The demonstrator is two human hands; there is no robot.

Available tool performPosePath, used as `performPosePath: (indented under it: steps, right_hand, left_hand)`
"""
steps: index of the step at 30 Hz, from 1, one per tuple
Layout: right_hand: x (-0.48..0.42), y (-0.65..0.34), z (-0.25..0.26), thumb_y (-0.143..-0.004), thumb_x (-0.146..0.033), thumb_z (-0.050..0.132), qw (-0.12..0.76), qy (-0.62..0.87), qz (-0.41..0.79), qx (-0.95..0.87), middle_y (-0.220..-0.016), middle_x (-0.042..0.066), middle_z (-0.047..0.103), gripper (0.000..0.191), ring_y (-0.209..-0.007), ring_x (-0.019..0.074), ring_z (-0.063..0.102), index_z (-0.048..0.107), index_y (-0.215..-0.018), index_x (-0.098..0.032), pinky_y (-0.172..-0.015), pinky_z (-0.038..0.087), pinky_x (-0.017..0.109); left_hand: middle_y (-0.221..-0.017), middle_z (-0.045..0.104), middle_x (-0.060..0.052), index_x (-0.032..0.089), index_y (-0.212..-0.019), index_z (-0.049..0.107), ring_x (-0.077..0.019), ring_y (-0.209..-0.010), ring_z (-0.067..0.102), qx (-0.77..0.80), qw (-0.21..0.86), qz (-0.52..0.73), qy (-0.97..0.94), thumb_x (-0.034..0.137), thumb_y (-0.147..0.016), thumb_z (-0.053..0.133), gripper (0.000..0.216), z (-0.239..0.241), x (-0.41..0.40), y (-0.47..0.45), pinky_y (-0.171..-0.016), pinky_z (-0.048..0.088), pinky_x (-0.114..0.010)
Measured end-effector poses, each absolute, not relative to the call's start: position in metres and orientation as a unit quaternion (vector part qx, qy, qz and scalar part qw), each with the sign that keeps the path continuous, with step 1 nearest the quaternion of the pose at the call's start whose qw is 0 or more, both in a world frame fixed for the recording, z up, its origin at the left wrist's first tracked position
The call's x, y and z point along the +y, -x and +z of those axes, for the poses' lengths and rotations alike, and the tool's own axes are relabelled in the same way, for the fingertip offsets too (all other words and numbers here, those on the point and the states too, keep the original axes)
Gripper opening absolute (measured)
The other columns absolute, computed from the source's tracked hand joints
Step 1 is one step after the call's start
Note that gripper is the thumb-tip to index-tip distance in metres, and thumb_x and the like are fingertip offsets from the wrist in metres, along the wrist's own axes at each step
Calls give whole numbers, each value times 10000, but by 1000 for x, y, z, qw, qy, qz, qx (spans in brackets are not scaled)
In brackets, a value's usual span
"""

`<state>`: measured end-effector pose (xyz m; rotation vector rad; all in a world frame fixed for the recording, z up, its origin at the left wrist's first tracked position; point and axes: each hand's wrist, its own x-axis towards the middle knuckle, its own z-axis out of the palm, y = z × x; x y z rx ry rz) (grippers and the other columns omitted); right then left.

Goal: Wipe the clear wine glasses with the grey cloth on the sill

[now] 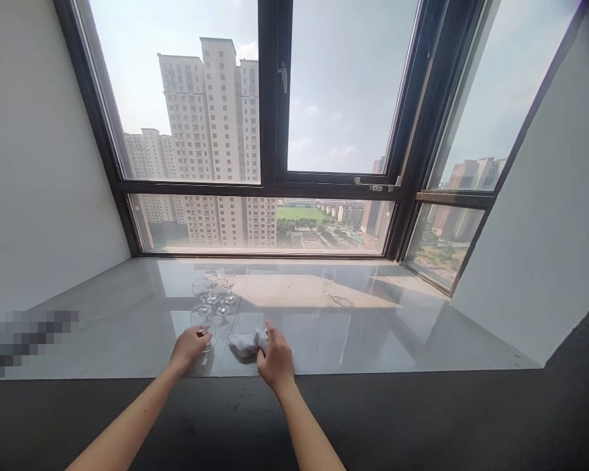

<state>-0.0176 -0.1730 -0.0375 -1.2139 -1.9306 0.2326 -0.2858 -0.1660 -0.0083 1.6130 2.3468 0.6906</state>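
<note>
Two bare hands reach over the dark front edge onto the glossy window ledge. The left hand is closed around the nearest wine glass, gripping it low by the bowl, close to the ledge's front edge; the right hand pinches a crumpled white cloth lying just beside that glass. Behind them stands a tight cluster of four more glasses, near enough that a careless lift or a swing of the cloth could likely knock one into the others. The polished stone looks slippery, so a tipped stem might roll. Farther right, well apart, a lone glass stands near the window, probably out of harm's reach.
</note>
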Motion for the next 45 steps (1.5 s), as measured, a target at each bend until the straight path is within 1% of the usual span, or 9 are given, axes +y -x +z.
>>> performPosePath:
  steps: [5, 8, 13, 19, 28, 33, 37, 40, 45]
  right_hand:
    - [-171, 17, -43, -745, -88, 456, 440, 512, 97, -731, -1117, 88, 600, 663, -1028, 256, 575, 342, -1381, -239, -854, 472, 376]
    - [-169, 18, -47, -749, -79, 429, 454, 521, 91, -717, -1103, 94, 603, 651, -1023, 261, 584, 342, -1372, -244, -828, 480, 377]
    - [-168, 20, -49, -756, -92, 430, 448, 531, 54, -717, -1067, 93, 603, 637, -1008, 281, 585, 347, -1364, -263, -812, 481, 400]
    - [-171, 25, -48, -770, -101, 434, 422, 545, 26, -724, -1051, 104, 590, 559, -987, 293, 573, 407, -1312, -233, -807, 471, 404]
    - [-173, 24, -48, -774, -104, 429, 403, 542, 18, -737, -1035, 96, 584, 528, -1001, 277, 545, 412, -1289, -216, -833, 448, 388]
    - [-173, 24, -48, -788, -106, 428, 395, 541, 13, -743, -1082, 107, 582, 509, -1030, 268, 532, 417, -1291, -184, -857, 434, 375]
    - [-175, 23, -48, -835, -133, 431, 390, 548, 4, -740, -1060, 99, 589, 463, -1015, 239, 547, 421, -1296, -180, -794, 445, 317]
    - [-175, 23, -48, -836, -134, 439, 389, 551, -9, -738, -1052, 95, 594, 455, -1009, 232, 551, 427, -1288, -176, -785, 443, 307]
    - [-174, 24, -48, -819, -128, 442, 380, 553, -22, -741, -1030, 96, 598, 450, -983, 240, 552, 436, -1267, -162, -784, 442, 324]
  left_hand:
    - [-929, 724, -47, 230, -1115, 619, -228, -929, 656, 769, 64, 187, -607, 422, -835, 514, 355, -15, -194, 237, -725, 416, -256]
    - [-984, 717, -66, 240, -1193, 583, -245, -923, 659, 765, 23, 173, -620, 378, -865, 476, 372, -15, -206, 216, -758, 425, -294]
    - [-948, 708, -89, 231, -1142, 609, -259, -921, 656, 785, 0, 169, -596, 330, -872, 455, 326, -13, -214, 204, -802, 432, -334]
    - [-897, 705, -80, 221, -1076, 616, -249, -866, 666, 767, -25, 181, -615, 316, -869, 442, 287, -19, -211, 208, -755, 436, -321]
    - [-844, 694, -70, 214, -1015, 611, -250, -827, 663, 766, -24, 190, -613, 328, -864, 454, 246, -18, -214, 206, -717, 423, -318]
    - [-877, 701, -71, 216, -1040, 618, -239, -850, 659, 763, -10, 195, -616, 325, -882, 440, 261, -17, -215, 207, -732, 417, -308]
    - [-906, 711, -65, 236, -1120, 615, -227, -850, 657, 756, -6, 209, -620, 349, -917, 396, 320, -20, -213, 210, -716, 410, -297]
    - [-913, 713, -66, 248, -1127, 626, -223, -858, 654, 762, -10, 210, -612, 376, -929, 391, 333, -23, -211, 211, -736, 407, -298]
    - [-847, 701, -84, 216, -946, 667, -228, -814, 651, 770, -30, 200, -605, 422, -945, 360, 370, -27, -209, 211, -715, 402, -301]
